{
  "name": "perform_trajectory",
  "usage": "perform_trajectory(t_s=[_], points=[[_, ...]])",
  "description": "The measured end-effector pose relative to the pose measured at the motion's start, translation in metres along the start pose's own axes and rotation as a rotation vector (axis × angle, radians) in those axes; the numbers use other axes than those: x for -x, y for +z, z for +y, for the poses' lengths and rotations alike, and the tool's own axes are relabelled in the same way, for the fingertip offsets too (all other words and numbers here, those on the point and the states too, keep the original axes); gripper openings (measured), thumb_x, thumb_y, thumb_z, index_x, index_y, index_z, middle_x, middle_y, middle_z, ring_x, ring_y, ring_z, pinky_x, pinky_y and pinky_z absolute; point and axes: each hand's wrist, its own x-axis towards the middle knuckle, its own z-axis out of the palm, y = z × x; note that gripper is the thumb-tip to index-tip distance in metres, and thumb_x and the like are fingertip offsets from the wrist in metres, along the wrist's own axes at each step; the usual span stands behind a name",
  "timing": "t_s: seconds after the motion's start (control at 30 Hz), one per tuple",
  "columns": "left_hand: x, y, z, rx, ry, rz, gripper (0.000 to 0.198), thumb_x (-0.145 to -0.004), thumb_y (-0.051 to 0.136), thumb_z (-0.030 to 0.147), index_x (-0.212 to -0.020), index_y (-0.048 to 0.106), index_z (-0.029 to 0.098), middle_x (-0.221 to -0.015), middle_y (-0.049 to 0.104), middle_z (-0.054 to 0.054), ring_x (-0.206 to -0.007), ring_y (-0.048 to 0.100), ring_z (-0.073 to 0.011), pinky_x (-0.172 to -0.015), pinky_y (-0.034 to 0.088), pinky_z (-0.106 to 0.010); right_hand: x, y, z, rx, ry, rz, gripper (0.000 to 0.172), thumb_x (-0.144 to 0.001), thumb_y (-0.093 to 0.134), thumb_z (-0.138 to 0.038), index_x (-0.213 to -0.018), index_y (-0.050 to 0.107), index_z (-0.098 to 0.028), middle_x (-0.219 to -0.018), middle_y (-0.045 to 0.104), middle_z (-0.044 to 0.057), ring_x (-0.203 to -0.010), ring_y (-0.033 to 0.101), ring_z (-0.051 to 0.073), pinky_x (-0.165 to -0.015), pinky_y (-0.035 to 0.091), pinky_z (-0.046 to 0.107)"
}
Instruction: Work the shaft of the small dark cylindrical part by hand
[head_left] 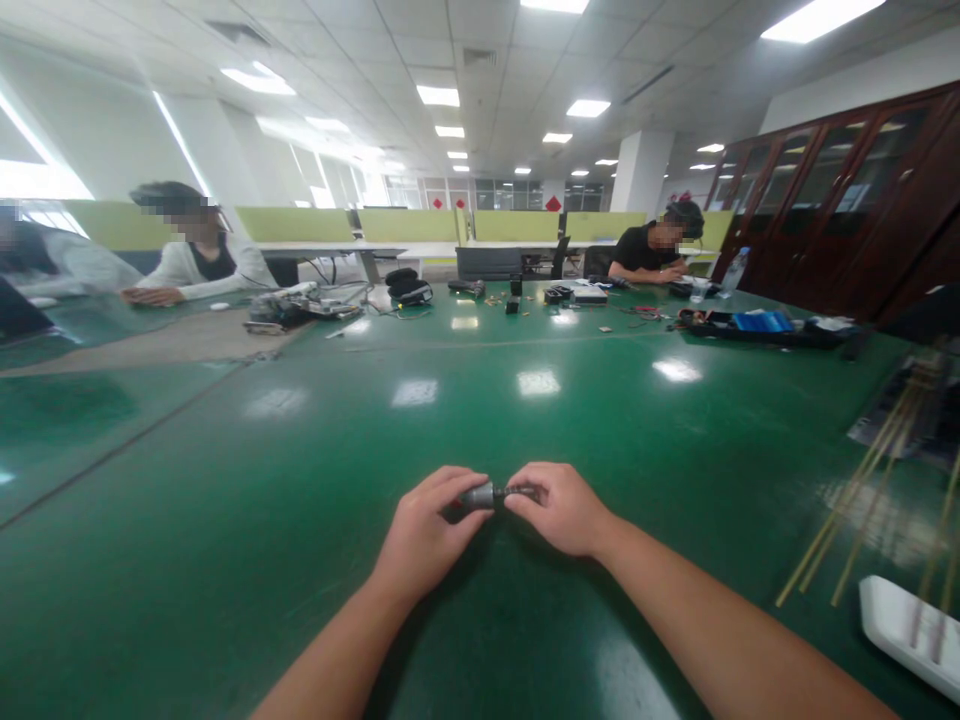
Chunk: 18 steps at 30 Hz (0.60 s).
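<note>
In the head view, my left hand [439,515] is closed around a short grey metal cylinder [478,496], thumb below and fingers above. Facing it, my right hand [559,505] pinches a thin dark ridged rod [517,490] that looks like a drill bit. The rod lies in line with the cylinder, its left end at the cylinder's face. Whether it sits inside cannot be made out. Both hands are just above the green table [337,600], and the fingers hide part of each piece.
To the right are thin sticks [862,490] and a white tray [911,635]. Electronics and cables [307,305], a black case [409,287] and a dark tray with blue items [765,325] line the far side. People sit at the left and the far right [660,245].
</note>
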Motion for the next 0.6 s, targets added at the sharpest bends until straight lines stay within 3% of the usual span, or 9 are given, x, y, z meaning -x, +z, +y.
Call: perform_trajectory(t_s=[0.6], points=[[-0.001, -0.0015, 0.0022, 0.009, -0.012, -0.002, 0.027, -0.083, 0.071, 0.022, -0.11, 0.069, 0.028, -0.107, 0.066, -0.002, -0.097, 0.062, -0.0171, -0.087, 0.05, -0.028, -0.0003, -0.0007, 0.0026, -0.028, 0.087, -0.016, 0.011, -0.084, 0.066, -0.026, -0.087, 0.073, -0.018, -0.064, 0.058, -0.003, -0.057, 0.045, 0.011, -0.056, 0.032, 0.024]])
